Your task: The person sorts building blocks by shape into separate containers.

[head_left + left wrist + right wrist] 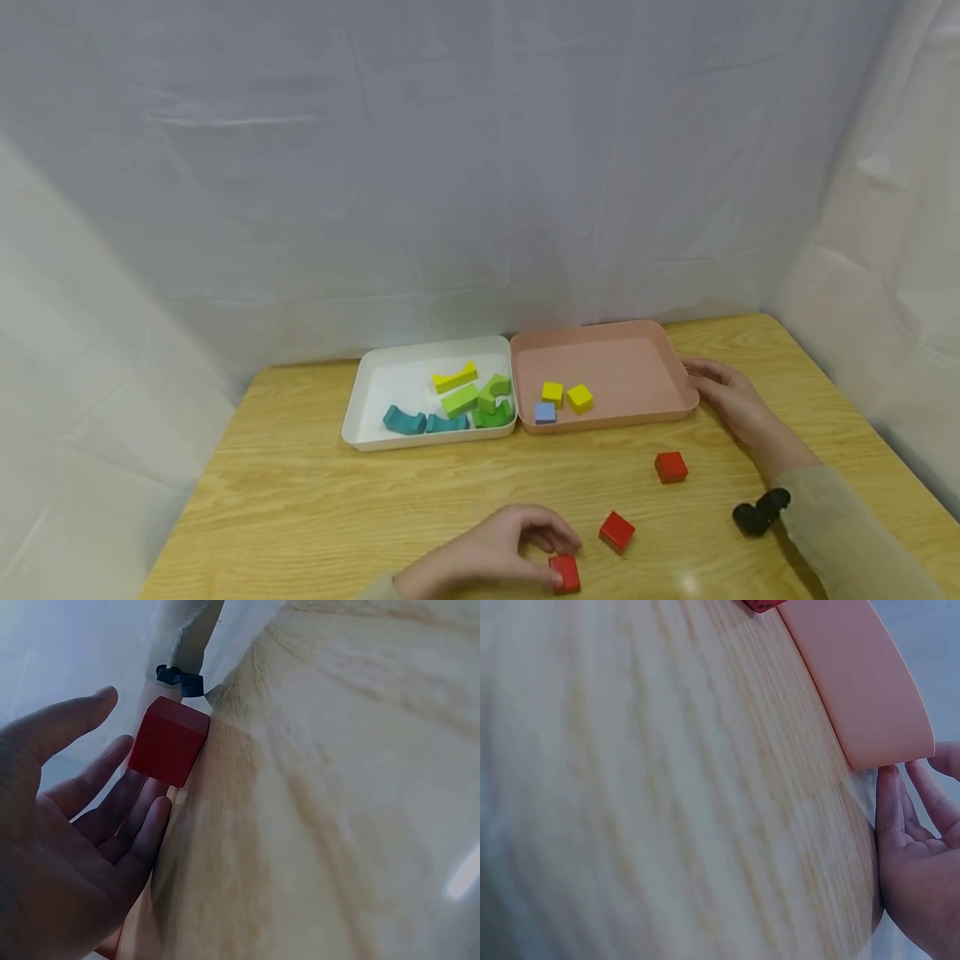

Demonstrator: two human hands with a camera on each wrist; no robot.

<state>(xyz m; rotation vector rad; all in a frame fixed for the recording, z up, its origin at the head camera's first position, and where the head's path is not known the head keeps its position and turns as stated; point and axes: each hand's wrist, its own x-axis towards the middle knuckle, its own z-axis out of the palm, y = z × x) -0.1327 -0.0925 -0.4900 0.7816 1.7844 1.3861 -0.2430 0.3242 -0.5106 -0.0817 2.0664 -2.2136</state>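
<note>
My left hand (517,546) is at the table's front, thumb and fingers spread around a red cube (565,574). In the left wrist view the thumb stands apart from the red cube (169,742), and the fingers reach toward its side; whether they touch cannot be told. My right hand (731,408) is at the right end of the pink tray (637,367), fingertips against its outer wall in the right wrist view. Two more red cubes, one nearer (617,532) and one farther (671,467), lie on the table between the hands.
Two yellow cubes (580,398) and a blue block (545,412) lie in the pink tray's left part. Against it stands a white tray (390,375) with teal, green and yellow blocks. White cloth (480,167) hangs behind the wooden table (315,500). A black device (761,512) sits at the right wrist.
</note>
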